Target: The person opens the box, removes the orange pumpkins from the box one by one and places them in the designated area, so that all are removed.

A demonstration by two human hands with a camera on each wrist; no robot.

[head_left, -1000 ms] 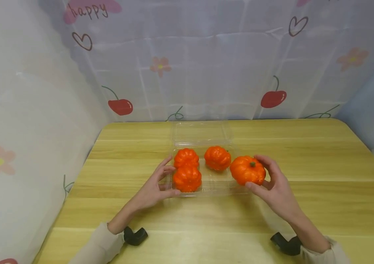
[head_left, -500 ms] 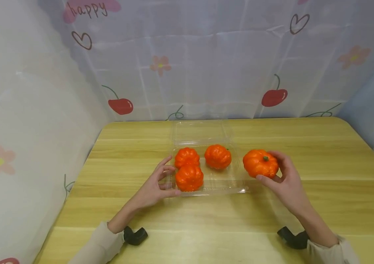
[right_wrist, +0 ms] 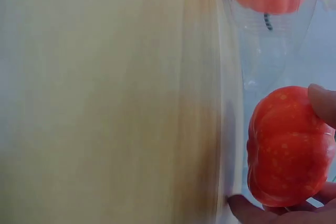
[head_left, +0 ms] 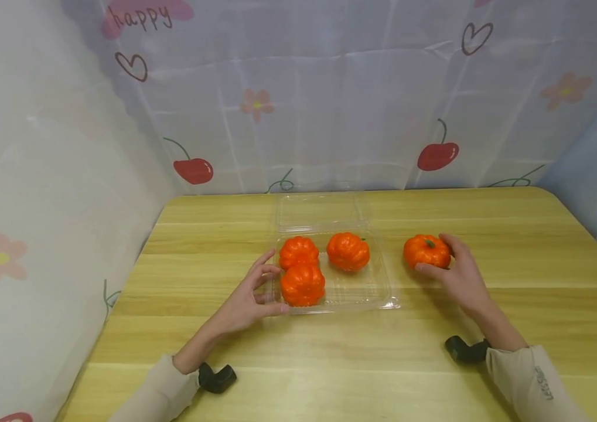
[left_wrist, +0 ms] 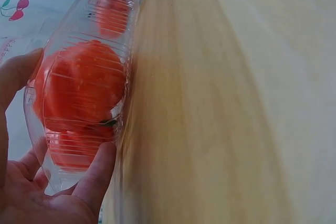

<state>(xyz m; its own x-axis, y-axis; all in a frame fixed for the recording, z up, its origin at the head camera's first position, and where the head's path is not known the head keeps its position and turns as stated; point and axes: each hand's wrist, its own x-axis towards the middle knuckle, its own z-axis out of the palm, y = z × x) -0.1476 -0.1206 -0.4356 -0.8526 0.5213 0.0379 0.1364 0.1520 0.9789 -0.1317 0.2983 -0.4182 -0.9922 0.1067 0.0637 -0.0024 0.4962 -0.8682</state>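
My right hand (head_left: 465, 275) holds an orange toy pumpkin (head_left: 426, 252) with a green stem, thumb on its near side and fingers on its right. In the right wrist view this pumpkin (right_wrist: 289, 148) is close over the table. My left hand (head_left: 245, 296) grips the left side of a clear plastic clamshell box (head_left: 353, 299), with the thumb at its front edge. Inside the box are three more pumpkins: two together on the left, the front one (head_left: 302, 285) against the rear one (head_left: 298, 252), and another (head_left: 348, 252) at the back right. The left wrist view shows fingers (left_wrist: 100, 174) against the ribbed wall.
The box's clear lid (head_left: 321, 211) lies open toward the back of the wooden table (head_left: 519, 258). A printed curtain (head_left: 330, 117) hangs behind the table's rear edge, and pale sheets stand at both sides. Black wrist mounts (head_left: 216, 378) are worn on both arms.
My right hand has carried its pumpkin from over the box's right side rightward, back and down toward the table beside it. The left hand has stayed at the box.
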